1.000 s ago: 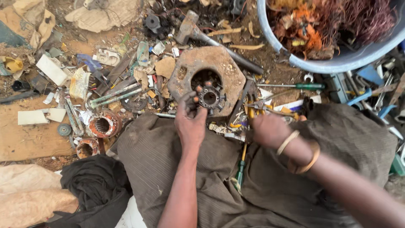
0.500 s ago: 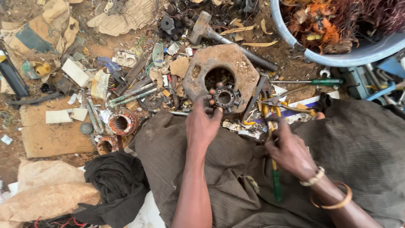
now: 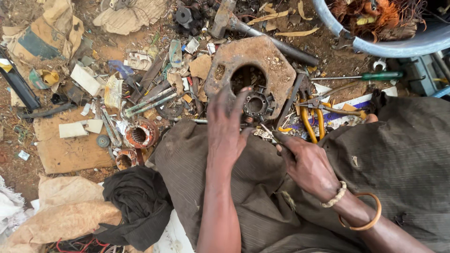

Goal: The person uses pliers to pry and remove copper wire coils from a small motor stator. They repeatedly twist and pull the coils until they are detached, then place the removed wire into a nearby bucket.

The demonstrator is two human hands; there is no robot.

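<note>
The left hand [image 3: 226,127] reaches forward with its fingers spread, fingertips resting on the small dark metal ring [image 3: 257,105] that sits on the near edge of the rusty plate [image 3: 272,61], just below the plate's round hole. The fingers are open and grip nothing. The right hand [image 3: 307,164], to the right of the ring and nearer the body, is closed around a thin metal tool [image 3: 269,133] whose tip points up toward the ring; whether the tip touches it cannot be told. Just right of the ring lie yellow-handled pliers [image 3: 313,117], and beyond them a green-handled screwdriver [image 3: 370,76]. Behind the plate lies a hammer [image 3: 262,32]. Well left of the ring sits a copper coil [image 3: 140,134], with a second one just below it. A blue tub [image 3: 398,44] of copper wire stands far right of the plate.
</note>
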